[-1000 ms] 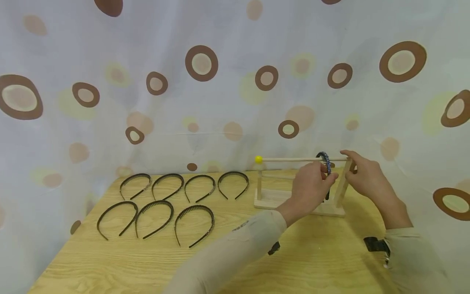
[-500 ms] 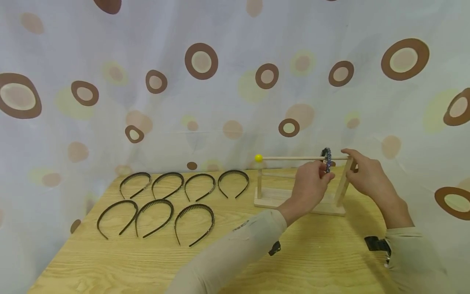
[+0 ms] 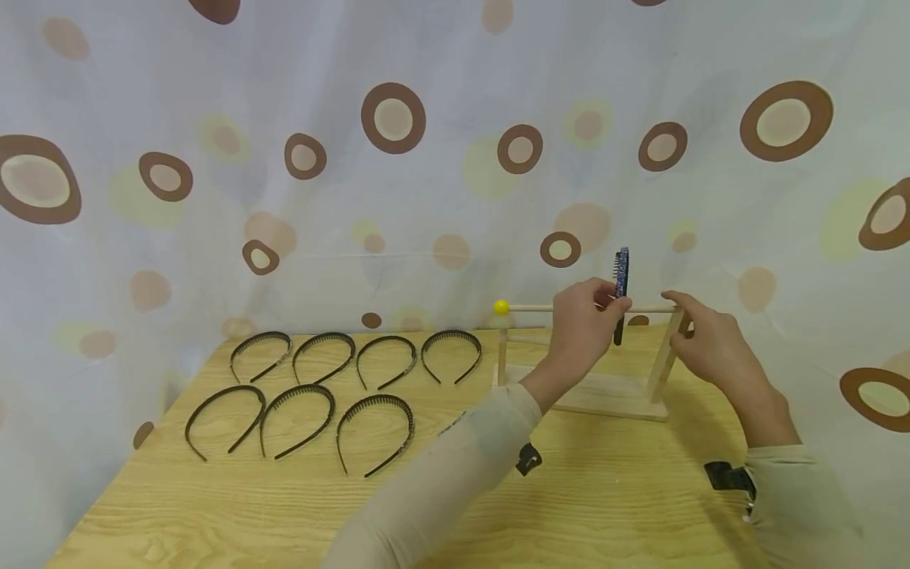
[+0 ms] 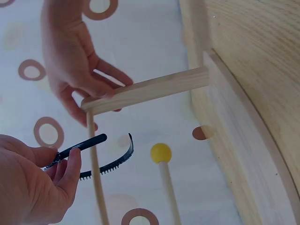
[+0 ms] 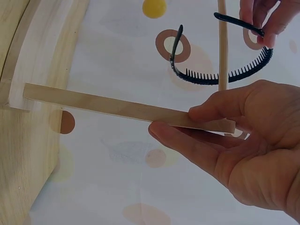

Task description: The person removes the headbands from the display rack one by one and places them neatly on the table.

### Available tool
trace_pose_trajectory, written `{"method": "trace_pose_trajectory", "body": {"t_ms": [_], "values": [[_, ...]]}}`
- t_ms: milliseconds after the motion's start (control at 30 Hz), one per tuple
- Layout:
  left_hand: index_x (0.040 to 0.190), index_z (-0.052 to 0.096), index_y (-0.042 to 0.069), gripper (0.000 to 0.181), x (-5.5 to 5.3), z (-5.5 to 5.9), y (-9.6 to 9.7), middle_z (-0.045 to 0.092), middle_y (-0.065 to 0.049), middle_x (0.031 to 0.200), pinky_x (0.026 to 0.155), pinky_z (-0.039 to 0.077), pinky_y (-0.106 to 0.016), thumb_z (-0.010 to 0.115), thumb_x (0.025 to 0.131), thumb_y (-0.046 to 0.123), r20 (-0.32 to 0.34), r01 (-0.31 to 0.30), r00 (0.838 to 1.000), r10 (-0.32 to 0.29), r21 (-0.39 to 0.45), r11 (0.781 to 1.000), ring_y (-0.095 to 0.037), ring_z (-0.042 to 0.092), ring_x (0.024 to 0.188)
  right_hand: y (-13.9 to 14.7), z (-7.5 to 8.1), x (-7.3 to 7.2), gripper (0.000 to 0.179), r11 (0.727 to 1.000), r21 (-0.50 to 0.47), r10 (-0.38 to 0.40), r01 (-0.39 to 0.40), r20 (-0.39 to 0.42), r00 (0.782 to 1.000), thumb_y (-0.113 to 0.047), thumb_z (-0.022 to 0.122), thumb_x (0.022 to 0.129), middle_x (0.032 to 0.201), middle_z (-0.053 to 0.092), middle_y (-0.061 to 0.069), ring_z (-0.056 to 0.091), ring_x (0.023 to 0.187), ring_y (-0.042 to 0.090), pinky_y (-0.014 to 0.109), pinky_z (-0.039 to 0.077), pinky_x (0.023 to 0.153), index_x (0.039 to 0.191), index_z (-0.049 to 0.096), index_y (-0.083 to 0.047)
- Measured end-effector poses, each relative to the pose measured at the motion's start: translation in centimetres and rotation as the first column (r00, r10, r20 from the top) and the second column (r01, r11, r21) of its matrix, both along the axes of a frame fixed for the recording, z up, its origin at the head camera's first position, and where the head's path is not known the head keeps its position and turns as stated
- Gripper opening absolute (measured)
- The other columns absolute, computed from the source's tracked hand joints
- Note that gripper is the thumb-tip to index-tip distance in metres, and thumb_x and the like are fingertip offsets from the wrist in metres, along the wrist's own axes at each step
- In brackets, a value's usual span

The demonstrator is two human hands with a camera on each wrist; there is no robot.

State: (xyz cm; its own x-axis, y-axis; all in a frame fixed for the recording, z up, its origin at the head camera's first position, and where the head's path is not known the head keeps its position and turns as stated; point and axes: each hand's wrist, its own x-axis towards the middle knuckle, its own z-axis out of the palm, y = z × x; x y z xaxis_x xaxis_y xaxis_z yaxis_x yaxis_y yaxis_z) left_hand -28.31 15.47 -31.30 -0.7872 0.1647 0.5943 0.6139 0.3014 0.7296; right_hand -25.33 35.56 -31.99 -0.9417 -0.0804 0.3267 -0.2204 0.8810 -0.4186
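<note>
My left hand [image 3: 583, 324] pinches a dark toothed headband [image 3: 622, 273] with a sparkly blue outer face. It is held upright at the rod [image 3: 526, 308] of a wooden rack, its top well above the rod and one end reaching below. The right wrist view shows the headband's curve [image 5: 201, 82] and teeth overlapping the rod, with the left fingertips near one end. My right hand [image 3: 714, 340] grips the top of the rack's right post [image 3: 664, 363], thumb on one face and fingers on the other, as the right wrist view shows.
Several black headbands lie in two rows on the left of the wooden table [image 3: 455, 506], among them a front one [image 3: 411, 419]. A yellow ball [image 3: 502, 307] caps the rod's left end. The rack's base [image 3: 604, 395] rests on the table before a dotted curtain [image 3: 441, 197].
My left hand has lifted the headband from round the rod, where it hung lower, and drawn it up and slightly left. My right hand stays on the post.
</note>
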Motion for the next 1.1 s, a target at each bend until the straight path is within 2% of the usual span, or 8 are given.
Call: {"method": "trace_pose_trajectory", "body": {"t_ms": [100,333,533,667,800,900,1000,1100], "values": [[0.100,0.076,0.006,0.012,-0.1,0.8,-0.6,0.067,0.007,0.079,0.059,0.046,-0.010,0.076,0.095,0.017,-0.011,-0.006,1.000,0.006,0.028,1.000,0.005,0.055,0.067,0.1,0.0,0.0,0.067,1.000,-0.005,-0.004,0.004,0.012,1.000,0.004,0.049,0.093,0.107,0.057,0.038,0.041,0.045,0.019,0.032,0.037,0.040,0.157,0.029,0.000],[0.106,0.077,0.003,0.017,-0.2,2.2,-2.5,0.066,0.007,0.081,0.057,0.051,-0.013,0.077,0.094,0.015,0.037,-0.009,0.999,0.003,0.141,0.990,0.001,0.059,0.068,-0.1,-0.2,-0.1,0.067,1.000,-0.006,0.004,-0.004,0.016,1.000,0.003,0.047,0.093,0.108,0.057,0.037,0.040,0.044,0.018,0.031,0.037,0.040,0.158,0.028,0.000],[0.104,0.076,0.002,0.015,-0.6,2.9,-4.3,0.069,0.004,0.084,0.059,0.053,-0.016,0.077,0.094,0.013,0.009,-0.012,1.000,0.011,0.217,0.976,-0.001,0.061,0.070,-0.1,-0.1,0.1,0.067,1.000,-0.005,0.015,-0.015,0.004,1.000,0.003,0.046,0.093,0.110,0.056,0.039,0.037,0.042,0.017,0.030,0.035,0.038,0.158,0.028,0.000],[0.102,0.075,-0.001,0.012,-1.2,2.6,-5.6,0.071,-0.001,0.088,0.061,0.055,-0.018,0.077,0.093,0.008,-0.015,-0.012,1.000,0.016,0.278,0.961,-0.002,0.063,0.067,0.1,-0.2,0.2,0.067,1.000,-0.010,0.016,-0.016,-0.003,1.000,0.003,0.044,0.093,0.109,0.056,0.037,0.037,0.042,0.016,0.030,0.034,0.037,0.158,0.028,-0.001],[0.105,0.075,-0.001,0.014,-1.4,1.8,-7.7,0.072,-0.004,0.092,0.064,0.058,-0.023,0.076,0.093,0.007,-0.022,0.018,1.000,-0.011,0.348,0.937,-0.009,0.068,0.072,0.1,-0.4,0.3,0.067,1.000,-0.022,0.019,-0.019,-0.008,1.000,0.003,0.044,0.093,0.110,0.055,0.035,0.036,0.042,0.016,0.030,0.034,0.037,0.158,0.029,-0.001],[0.107,0.074,-0.001,0.015,-0.8,1.0,-9.8,0.072,-0.004,0.094,0.067,0.060,-0.028,0.075,0.094,0.006,-0.020,0.067,0.998,-0.065,0.401,0.914,-0.017,0.070,0.079,-0.1,-0.4,0.2,0.067,0.999,-0.032,0.022,-0.022,-0.001,1.000,0.004,0.045,0.093,0.110,0.055,0.033,0.037,0.042,0.016,0.030,0.035,0.037,0.158,0.029,-0.002],[0.107,0.074,-0.001,0.014,0.3,0.4,-11.9,0.071,-0.006,0.097,0.071,0.061,-0.033,0.073,0.094,0.005,-0.001,0.125,0.990,-0.139,0.440,0.889,-0.024,0.071,0.085,-0.1,-0.4,0.2,0.067,0.999,-0.035,0.022,-0.022,0.005,1.000,0.003,0.045,0.094,0.111,0.054,0.032,0.037,0.042,0.016,0.030,0.035,0.038,0.159,0.029,-0.002],[0.109,0.074,0.000,0.014,1.3,0.0,-13.7,0.071,-0.009,0.100,0.074,0.061,-0.036,0.073,0.096,0.006,0.034,0.163,0.980,-0.198,0.442,0.882,-0.029,0.071,0.087,0.2,-0.2,0.3,0.066,1.000,-0.025,0.007,-0.007,-0.009,1.000,0.002,0.045,0.094,0.110,0.054,0.033,0.037,0.042,0.016,0.030,0.035,0.038,0.158,0.030,-0.002]]}}
